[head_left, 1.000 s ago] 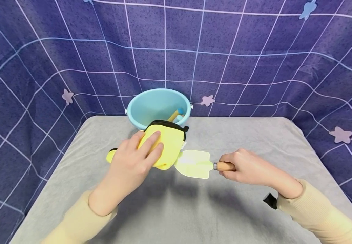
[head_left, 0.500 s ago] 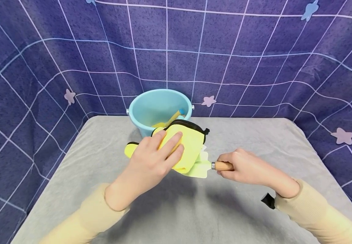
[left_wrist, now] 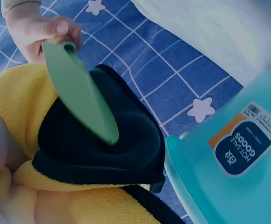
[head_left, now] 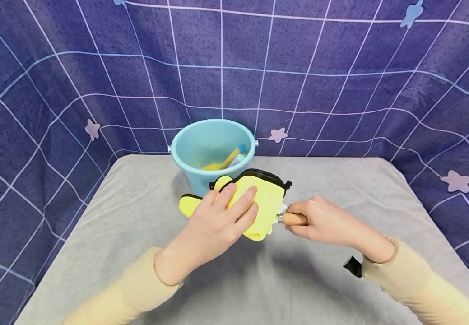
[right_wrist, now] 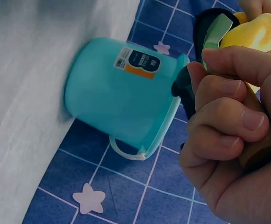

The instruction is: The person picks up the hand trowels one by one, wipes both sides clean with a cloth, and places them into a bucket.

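My left hand point(head_left: 214, 225) holds a bunched cleaning cloth point(head_left: 267, 203), yellow on one side and dark on the other, with a black border. A garden trowel is in my right hand point(head_left: 325, 224), fingers curled round its wooden handle point(head_left: 295, 219). The cloth covers nearly the whole blade in the head view. Seen from the left wrist, the green trowel blade point(left_wrist: 82, 93) lies over the dark side of the cloth, its tip pointing into the fold. Cloth and trowel are above the front of the bed-like grey surface point(head_left: 360, 180).
Just behind the cloth stands a light blue bucket point(head_left: 197, 180) with a label point(left_wrist: 245, 140) on its side. Inside it are a yellow tool point(head_left: 230, 158) with a blue end and a pale blue item point(head_left: 237, 160). A purple gridded curtain point(head_left: 319, 90) with stars surrounds the grey surface.
My left hand has slid the cloth rightward along the trowel blade towards the handle, covering the blade in the head view. My right hand has shifted only slightly left.
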Demonstrator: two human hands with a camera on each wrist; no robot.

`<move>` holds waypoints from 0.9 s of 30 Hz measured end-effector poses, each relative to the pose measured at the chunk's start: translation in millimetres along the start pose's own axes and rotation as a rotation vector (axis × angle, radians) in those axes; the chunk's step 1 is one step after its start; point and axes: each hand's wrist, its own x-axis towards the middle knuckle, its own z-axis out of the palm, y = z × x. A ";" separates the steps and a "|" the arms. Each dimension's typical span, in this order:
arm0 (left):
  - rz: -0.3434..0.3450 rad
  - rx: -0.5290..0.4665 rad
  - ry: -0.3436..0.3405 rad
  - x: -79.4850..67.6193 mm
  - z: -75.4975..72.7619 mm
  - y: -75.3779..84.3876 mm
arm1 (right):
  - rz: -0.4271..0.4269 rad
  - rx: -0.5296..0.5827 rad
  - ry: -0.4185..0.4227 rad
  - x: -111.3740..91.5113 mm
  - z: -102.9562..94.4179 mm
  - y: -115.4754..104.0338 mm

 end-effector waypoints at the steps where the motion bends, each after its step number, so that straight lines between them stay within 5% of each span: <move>1: 0.003 -0.001 0.002 0.3 0.5 1.0 | -0.003 0.002 0.008 0.4 0.1 -0.4; 10: 0.023 -0.013 -0.071 -5.3 4.1 8.9 | -0.068 0.029 0.038 3.2 -0.1 -4.7; 18: 0.080 -0.028 -0.325 -13.0 4.2 17.6 | -0.081 -0.088 0.048 2.3 2.3 -7.1; 27: 0.089 -0.051 -0.384 -14.2 2.2 17.5 | -0.059 -0.112 0.013 1.2 6.2 -6.1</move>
